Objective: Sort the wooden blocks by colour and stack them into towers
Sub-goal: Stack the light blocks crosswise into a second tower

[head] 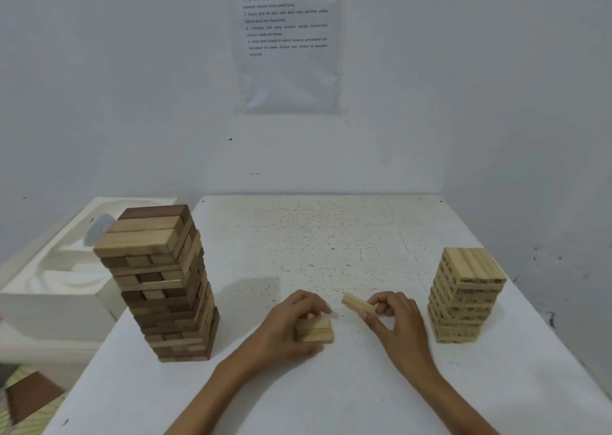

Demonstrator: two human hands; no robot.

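Observation:
A tall tower (167,289) of mixed dark brown and light wooden blocks stands at the table's left edge. At the right stands a shorter tower (463,297) of pale blocks only. Between them, near the front, my left hand (291,322) grips a small stack of light blocks (316,332) that rests on the table. My right hand (394,318) pinches a single light block (357,303), held tilted a little above the table, just right of the small stack.
The white table (331,235) meets a white wall at the back and right. A white box (56,279) sits off the table's left side. A printed sheet (288,37) hangs on the wall.

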